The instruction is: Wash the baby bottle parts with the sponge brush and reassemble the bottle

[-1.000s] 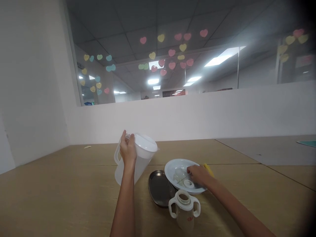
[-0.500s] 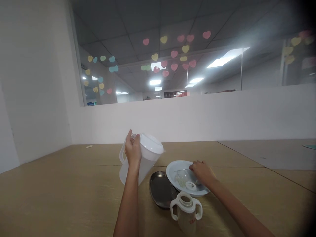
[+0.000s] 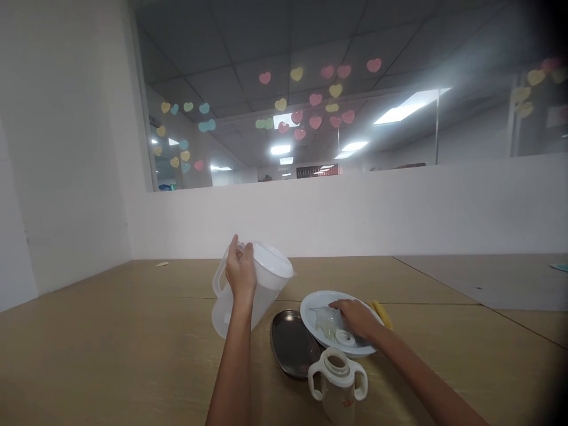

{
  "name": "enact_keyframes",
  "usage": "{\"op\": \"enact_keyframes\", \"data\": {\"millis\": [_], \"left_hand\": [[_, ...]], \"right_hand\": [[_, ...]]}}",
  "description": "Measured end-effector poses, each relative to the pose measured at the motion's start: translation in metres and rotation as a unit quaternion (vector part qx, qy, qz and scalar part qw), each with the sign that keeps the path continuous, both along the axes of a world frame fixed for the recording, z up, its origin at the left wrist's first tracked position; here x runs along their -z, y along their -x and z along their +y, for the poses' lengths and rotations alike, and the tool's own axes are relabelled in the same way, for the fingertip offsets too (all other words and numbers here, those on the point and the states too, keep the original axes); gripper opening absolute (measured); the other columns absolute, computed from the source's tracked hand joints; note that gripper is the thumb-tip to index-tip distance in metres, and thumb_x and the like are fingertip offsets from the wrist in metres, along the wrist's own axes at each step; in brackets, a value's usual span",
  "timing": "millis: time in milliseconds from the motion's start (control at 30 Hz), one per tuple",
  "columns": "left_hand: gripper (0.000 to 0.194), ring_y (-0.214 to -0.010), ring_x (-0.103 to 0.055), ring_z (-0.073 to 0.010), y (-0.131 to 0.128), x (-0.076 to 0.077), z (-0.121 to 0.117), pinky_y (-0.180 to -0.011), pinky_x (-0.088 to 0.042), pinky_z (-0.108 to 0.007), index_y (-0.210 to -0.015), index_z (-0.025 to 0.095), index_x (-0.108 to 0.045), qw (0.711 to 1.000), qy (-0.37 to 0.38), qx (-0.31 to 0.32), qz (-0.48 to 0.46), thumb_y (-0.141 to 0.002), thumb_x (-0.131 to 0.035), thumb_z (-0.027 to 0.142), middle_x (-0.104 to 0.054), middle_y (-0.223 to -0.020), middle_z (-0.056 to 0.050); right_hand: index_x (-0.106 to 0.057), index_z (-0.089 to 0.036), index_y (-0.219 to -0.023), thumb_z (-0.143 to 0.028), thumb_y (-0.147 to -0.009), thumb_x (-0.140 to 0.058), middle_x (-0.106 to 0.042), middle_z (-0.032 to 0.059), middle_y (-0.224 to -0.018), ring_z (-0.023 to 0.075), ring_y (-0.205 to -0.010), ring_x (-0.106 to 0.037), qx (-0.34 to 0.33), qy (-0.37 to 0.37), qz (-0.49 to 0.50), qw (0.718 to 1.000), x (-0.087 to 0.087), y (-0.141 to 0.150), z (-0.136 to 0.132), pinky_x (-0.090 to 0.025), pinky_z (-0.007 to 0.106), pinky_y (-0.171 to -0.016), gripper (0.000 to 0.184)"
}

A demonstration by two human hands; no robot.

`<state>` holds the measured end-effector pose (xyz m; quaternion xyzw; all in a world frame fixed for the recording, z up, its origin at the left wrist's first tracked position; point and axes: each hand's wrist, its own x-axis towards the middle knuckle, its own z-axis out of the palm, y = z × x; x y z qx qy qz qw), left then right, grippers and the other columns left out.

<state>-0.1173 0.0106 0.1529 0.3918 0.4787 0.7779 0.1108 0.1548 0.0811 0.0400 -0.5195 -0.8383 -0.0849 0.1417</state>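
Observation:
My left hand is closed round the top of the handle of a translucent white plastic pitcher. The pitcher leans to the right, its white lid on and its spout towards the basin. Over the pale blue basin reaches my right hand, fingers stretched to the left and partly hidden below the hand. In the basin, near those fingertips, are a clear plastic piece and a white ring. A baby bottle with two white handles stands upright in front, its mouth uncovered.
An oval metal tray lies between pitcher and basin, partly under the basin's rim. Behind the basin's right rim shows a yellow object. A small pale piece lies at the far left of the wooden table, before a wall with a window.
My right hand has moved left within the basin, and the yellow object behind it has come into sight. The left hand still holds the tilted pitcher, almost unmoved.

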Motion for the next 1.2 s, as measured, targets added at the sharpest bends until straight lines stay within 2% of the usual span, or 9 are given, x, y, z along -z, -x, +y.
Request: {"op": "enact_keyframes", "data": {"millis": [200,400,600,767,1033,1200], "left_hand": [[0.051,-0.106,-0.053,-0.0240,0.000,-0.001,-0.002,-0.094,-0.036,-0.036,-0.128,0.023,-0.048,1.000,0.006,-0.009,0.001,-0.080,-0.055,0.038,-0.062,-0.107,-0.007],[0.052,-0.107,-0.053,-0.0218,-0.001,0.001,-0.002,-0.095,-0.038,-0.033,-0.128,0.023,-0.047,1.000,0.011,-0.003,0.017,-0.081,-0.052,0.042,-0.060,-0.112,-0.007],[0.051,-0.106,-0.054,-0.0219,0.001,0.001,0.000,-0.095,-0.039,-0.034,-0.128,0.022,-0.047,1.000,0.011,-0.004,0.016,-0.081,-0.051,0.042,-0.061,-0.111,-0.008],[0.051,-0.106,-0.054,-0.0220,0.000,0.000,-0.001,-0.095,-0.039,-0.034,-0.127,0.022,-0.048,1.000,0.015,-0.005,0.023,-0.081,-0.051,0.042,-0.061,-0.109,-0.008],[0.051,-0.107,-0.054,-0.0215,0.001,0.002,0.000,-0.094,-0.039,-0.033,-0.128,0.023,-0.048,1.000,0.020,0.003,0.016,-0.081,-0.051,0.044,-0.061,-0.111,-0.007],[0.051,-0.107,-0.054,-0.0215,0.001,0.001,-0.001,-0.095,-0.039,-0.033,-0.127,0.023,-0.048,1.000,0.023,0.005,0.015,-0.080,-0.051,0.043,-0.060,-0.112,-0.007]], "right_hand": [[-0.071,-0.019,-0.079,-0.009,-0.075,-0.045,-0.070,0.0088,-0.085,0.0202,-0.082,-0.064,0.060,0.026,-0.057,0.996,-0.018,0.002,-0.006,-0.040,0.028,-0.074,0.028],[-0.069,-0.011,-0.087,-0.006,-0.078,-0.043,-0.067,0.0170,-0.094,0.0250,-0.094,-0.060,0.139,-0.022,-0.099,0.985,-0.020,0.005,-0.010,-0.038,0.033,-0.078,0.028],[-0.068,-0.008,-0.088,-0.006,-0.078,-0.044,-0.063,0.0210,-0.095,0.0269,-0.094,-0.058,0.195,-0.061,-0.119,0.972,-0.018,0.003,-0.014,-0.037,0.037,-0.077,0.026],[-0.069,-0.009,-0.086,-0.008,-0.079,-0.044,-0.061,0.0207,-0.099,0.0268,-0.098,-0.055,0.169,-0.060,-0.135,0.974,-0.016,0.005,-0.014,-0.036,0.037,-0.080,0.026],[-0.069,-0.012,-0.088,-0.003,-0.080,-0.040,-0.063,0.0179,-0.101,0.0258,-0.098,-0.058,0.123,-0.012,-0.140,0.982,0.000,0.002,-0.007,-0.038,0.036,-0.080,0.031],[-0.068,-0.015,-0.094,-0.003,-0.079,-0.041,-0.064,0.0155,-0.104,0.0247,-0.099,-0.059,0.118,0.019,-0.128,0.985,-0.002,-0.002,-0.003,-0.040,0.035,-0.080,0.033]]}}
